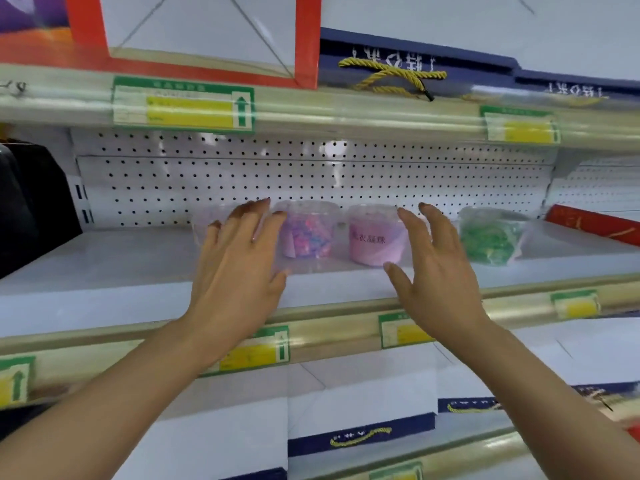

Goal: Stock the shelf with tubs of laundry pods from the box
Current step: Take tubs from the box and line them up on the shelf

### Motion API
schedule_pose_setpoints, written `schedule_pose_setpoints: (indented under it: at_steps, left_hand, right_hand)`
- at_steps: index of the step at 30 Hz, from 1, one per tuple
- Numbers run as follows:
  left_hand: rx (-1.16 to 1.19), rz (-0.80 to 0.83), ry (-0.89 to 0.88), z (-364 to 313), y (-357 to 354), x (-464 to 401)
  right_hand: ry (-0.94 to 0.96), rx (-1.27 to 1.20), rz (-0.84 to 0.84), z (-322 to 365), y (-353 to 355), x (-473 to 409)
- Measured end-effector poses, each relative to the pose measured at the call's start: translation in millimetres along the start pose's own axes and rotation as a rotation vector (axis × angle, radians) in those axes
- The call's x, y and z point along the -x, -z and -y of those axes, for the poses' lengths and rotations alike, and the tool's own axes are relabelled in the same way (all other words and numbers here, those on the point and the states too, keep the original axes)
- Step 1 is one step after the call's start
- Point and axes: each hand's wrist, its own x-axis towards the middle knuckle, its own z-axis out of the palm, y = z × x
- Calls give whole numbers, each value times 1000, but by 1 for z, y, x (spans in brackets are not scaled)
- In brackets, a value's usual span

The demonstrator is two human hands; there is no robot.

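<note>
Three clear tubs stand upright in a row on the white shelf (138,271), against its pegboard back. The left tub (211,220) is mostly hidden; the middle tub (306,233) holds pink-and-blue pods, and the right tub (375,237) looks solid pink with printed characters.

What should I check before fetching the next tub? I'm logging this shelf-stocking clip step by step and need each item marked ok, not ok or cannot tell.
1. Left hand holds nothing: ok, fingers spread open.
2. Right hand holds nothing: ok, fingers straight and apart.
3. Pink tub stands upright on the shelf: ok.
4. Pink-and-blue tub upright beside it: ok, a small gap shows between them.
5. A third tub behind the left hand: cannot tell, only a faint blurred clear shape shows there.
6. Room for more tubs: ok, bare shelf to the left and in front; the green bag sits to the right.
</note>
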Motion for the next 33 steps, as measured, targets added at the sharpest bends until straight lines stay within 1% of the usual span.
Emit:
schedule_pose_setpoints:
  at_steps: [2, 4, 7, 9, 11, 14, 16, 20, 24, 28, 33]
  left_hand:
    - [132, -28, -88, -24, 3, 9]
    - [250, -11, -138, -49, 3, 19]
    - [366, 45, -205, -83, -6, 35]
    - [428, 133, -212, -105, -13, 50]
    - [479, 262, -186, -124, -22, 65]
    - [466, 420, -192, -147, -41, 89]
    - [476, 483, -185, -160, -56, 103]
    - [467, 623, -176, -188, -83, 128]
    - [432, 715, -185, -222, -107, 146]
    - [413, 806, -146, -261, -134, 161]
    - [359, 907, 57, -319, -179, 197]
  right_hand:
    - [44, -3, -34, 3, 11, 20]
    - [42, 18, -35, 5, 21, 42]
    - [4, 55, 23, 3, 33, 77]
    - [-42, 99, 87, -4, 37, 106]
    - [-93, 142, 181, -13, 39, 135]
    - [-188, 205, 355, -31, 39, 176]
    - [-213, 254, 430, -44, 39, 202]
    - [-340, 244, 540, -69, 41, 243]
    - [-394, 232, 625, -106, 42, 273]
    - [-374, 204, 705, -158, 37, 294]
    - [-288, 102, 852, -239, 15, 326]
